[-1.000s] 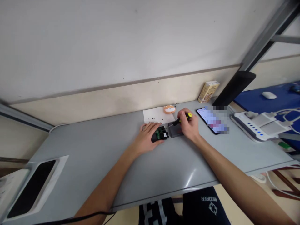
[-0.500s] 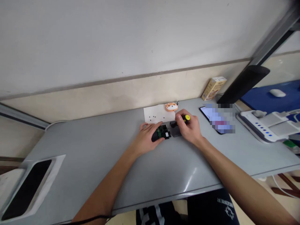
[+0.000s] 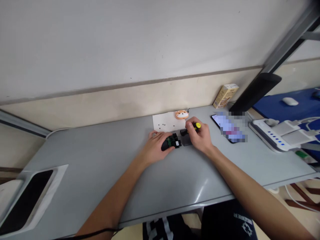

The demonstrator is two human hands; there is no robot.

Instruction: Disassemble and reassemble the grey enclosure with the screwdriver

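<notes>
My left hand (image 3: 157, 146) lies over a small black device with a green circuit board (image 3: 171, 142) and presses it onto the grey table (image 3: 100, 166). My right hand (image 3: 200, 137) is closed round a screwdriver with a black and yellow handle (image 3: 193, 127), whose tip points left at the device. A dark grey box (image 3: 186, 140) lies just under the right hand. Behind both hands a white paper sheet (image 3: 165, 122) carries several tiny dark screws.
An orange animal-shaped trinket (image 3: 181, 114) rests on the paper's far corner. A lit phone (image 3: 228, 130), a small carton (image 3: 225, 95) and a white power strip with plugs (image 3: 277, 133) are to the right. A dark recess (image 3: 27, 196) is set in the table's left end.
My right hand tilted the screwdriver down and brought it closer to the device. My left hand stayed on the device. The view shifted slightly.
</notes>
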